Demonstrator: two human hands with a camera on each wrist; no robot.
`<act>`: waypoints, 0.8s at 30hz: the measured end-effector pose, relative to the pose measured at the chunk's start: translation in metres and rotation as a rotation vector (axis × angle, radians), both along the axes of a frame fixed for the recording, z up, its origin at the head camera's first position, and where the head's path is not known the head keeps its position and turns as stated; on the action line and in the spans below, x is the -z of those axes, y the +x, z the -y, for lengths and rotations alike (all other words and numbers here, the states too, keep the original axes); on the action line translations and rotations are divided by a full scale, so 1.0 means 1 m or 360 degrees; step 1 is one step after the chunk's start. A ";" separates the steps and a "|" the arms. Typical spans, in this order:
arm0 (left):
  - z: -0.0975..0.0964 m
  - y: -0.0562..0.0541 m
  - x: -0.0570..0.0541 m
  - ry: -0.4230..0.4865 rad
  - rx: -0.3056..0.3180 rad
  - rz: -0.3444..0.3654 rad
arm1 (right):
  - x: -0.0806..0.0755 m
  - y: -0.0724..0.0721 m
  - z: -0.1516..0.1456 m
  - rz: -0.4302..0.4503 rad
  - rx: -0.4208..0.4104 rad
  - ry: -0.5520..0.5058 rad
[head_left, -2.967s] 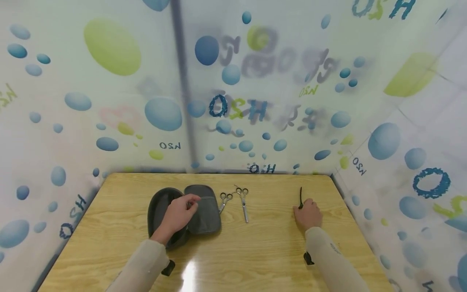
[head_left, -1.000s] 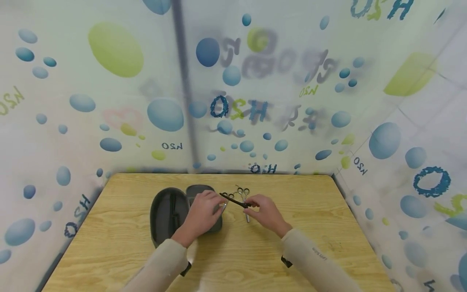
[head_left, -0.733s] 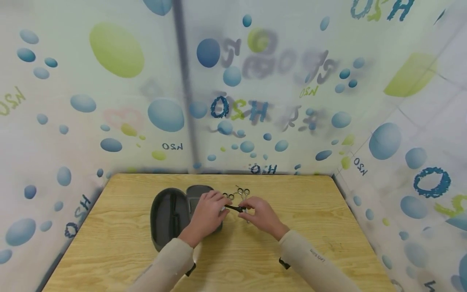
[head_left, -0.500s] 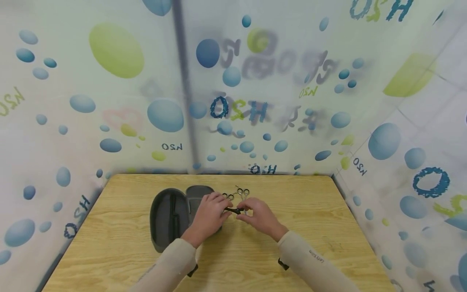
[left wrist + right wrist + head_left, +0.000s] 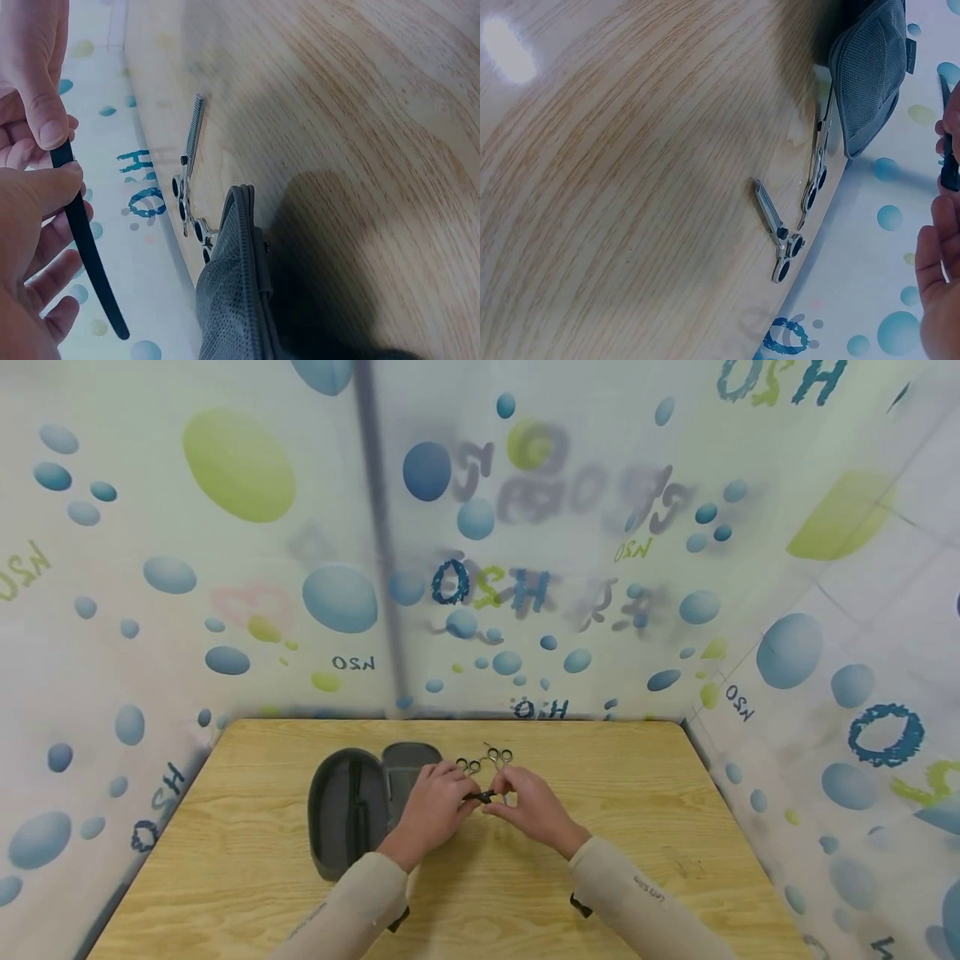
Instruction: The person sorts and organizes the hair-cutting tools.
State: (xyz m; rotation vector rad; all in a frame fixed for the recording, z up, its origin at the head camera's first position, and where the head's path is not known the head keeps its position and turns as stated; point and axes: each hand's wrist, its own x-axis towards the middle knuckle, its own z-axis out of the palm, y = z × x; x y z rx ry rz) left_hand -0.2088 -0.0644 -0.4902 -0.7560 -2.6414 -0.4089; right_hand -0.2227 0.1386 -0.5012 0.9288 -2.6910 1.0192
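Observation:
Both hands meet over the table around a slim black hair clip (image 5: 96, 262), long and tapering to a rounded tip. My left hand (image 5: 433, 802) holds it between thumb and fingers along its length. The thumb and finger of my right hand (image 5: 537, 807) pinch its other end. Below and behind the hands lie thinning shears (image 5: 769, 211) with a toothed blade. Beside them is a second pair of scissors (image 5: 817, 161), its blades partly hidden by the case lid.
An unzipped dark grey case (image 5: 330, 814) lies on the left, with a black elongated item inside. Its mesh-lined lid (image 5: 870, 75) is folded out toward the scissors. The wooden table (image 5: 600, 760) ends at a patterned wall (image 5: 600, 527).
My right hand has brought the hair clip from the table's right side to the middle. My left hand has moved right, off the case, and taken hold of it too.

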 end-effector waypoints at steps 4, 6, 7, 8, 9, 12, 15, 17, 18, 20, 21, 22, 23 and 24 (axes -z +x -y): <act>-0.001 0.000 0.003 -0.0022 -0.0015 -0.0025 | 0.001 0.000 0.000 -0.0067 -0.0007 0.0000; -0.001 0.000 0.003 -0.0025 -0.0018 -0.0041 | 0.002 -0.001 0.001 -0.0100 -0.0008 0.0005; -0.001 0.000 0.003 -0.0027 -0.0021 -0.0049 | 0.003 -0.001 0.001 -0.0113 -0.0008 0.0009; -0.002 0.000 0.003 -0.0027 -0.0025 -0.0052 | 0.003 -0.002 0.001 -0.0126 -0.0005 0.0016; -0.002 0.000 0.003 -0.0025 -0.0027 -0.0056 | 0.003 -0.002 0.001 -0.0127 -0.0005 0.0014; -0.001 -0.001 0.002 -0.0016 -0.0041 -0.0056 | 0.002 -0.003 0.000 -0.0115 -0.0002 0.0001; 0.001 -0.002 0.001 0.0004 -0.0060 -0.0044 | 0.000 -0.003 -0.001 -0.0058 0.0017 -0.0025; 0.003 -0.003 0.001 0.0014 -0.0087 -0.0028 | -0.001 -0.003 -0.001 -0.0020 0.0037 -0.0028; 0.004 -0.003 0.001 0.0020 -0.0106 -0.0018 | -0.001 -0.003 -0.002 -0.0002 0.0046 -0.0024; 0.007 -0.004 0.000 0.0033 -0.0146 0.0000 | 0.000 -0.003 -0.003 0.0015 0.0062 -0.0007; 0.008 -0.004 0.000 0.0044 -0.0164 0.0009 | 0.000 -0.003 -0.004 0.0018 0.0068 0.0001; 0.009 -0.004 -0.001 0.0054 -0.0178 0.0023 | 0.001 -0.004 -0.004 0.0015 0.0071 0.0005; 0.011 -0.004 -0.002 0.0064 -0.0190 0.0034 | 0.002 -0.004 -0.005 0.0013 0.0074 0.0010; 0.012 -0.004 -0.002 0.0081 -0.0200 0.0051 | 0.002 -0.005 -0.005 0.0008 0.0079 0.0014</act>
